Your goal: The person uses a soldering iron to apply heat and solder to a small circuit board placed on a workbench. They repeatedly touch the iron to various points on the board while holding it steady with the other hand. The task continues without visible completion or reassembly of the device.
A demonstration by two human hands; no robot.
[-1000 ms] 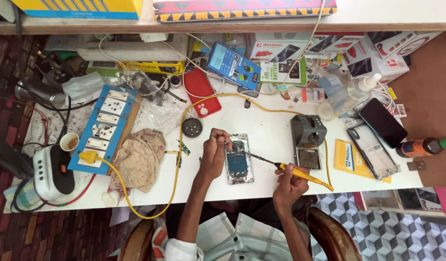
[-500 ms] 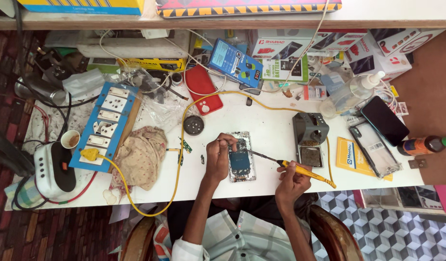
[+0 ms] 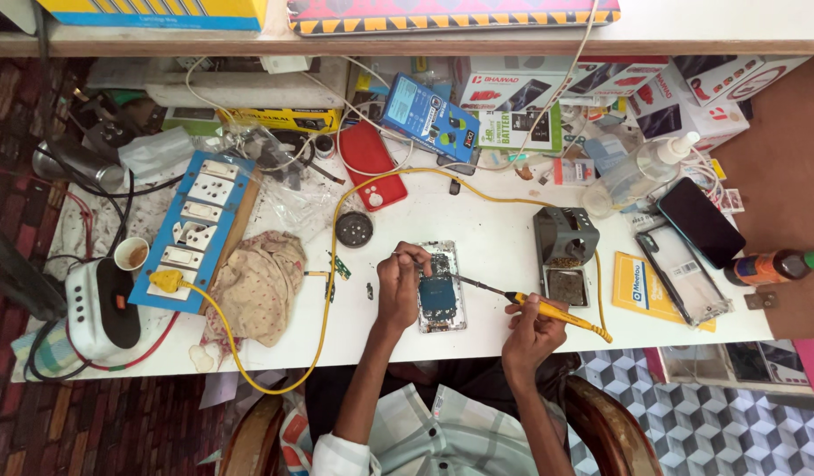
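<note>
An opened phone (image 3: 441, 291) lay flat on a white worktable (image 3: 477, 225), near its front edge and right in front of the seated person, its blue and silver insides facing up. The left hand (image 3: 400, 280) rested on the phone's left side, fingers curled together at its upper corner, pinching what looked like thin tweezers; the picture was too small to be sure. The right hand (image 3: 532, 326) was closed around the yellow handle of a soldering iron (image 3: 548, 308), whose thin metal tip reached left to the middle of the phone. A yellow cable (image 3: 329, 256) ran from the iron's handle up and over the table, then looped round to a yellow plug in a blue board of white sockets (image 3: 197, 231) on the left.

Just right of the phone stood a grey metal iron stand (image 3: 565, 238) with a small square tray in front of it. A small round black tin (image 3: 355, 228) sat above and left of the phone, with a red phone cover (image 3: 371, 166) behind it. A crumpled beige cloth (image 3: 259, 286) lay to the left, beside the socket board. Further right lay a clear phone case (image 3: 680, 273) on a yellow packet, a dark phone (image 3: 700, 222) and a clear spray bottle (image 3: 640, 172). Printed boxes crowded the back of the table
</note>
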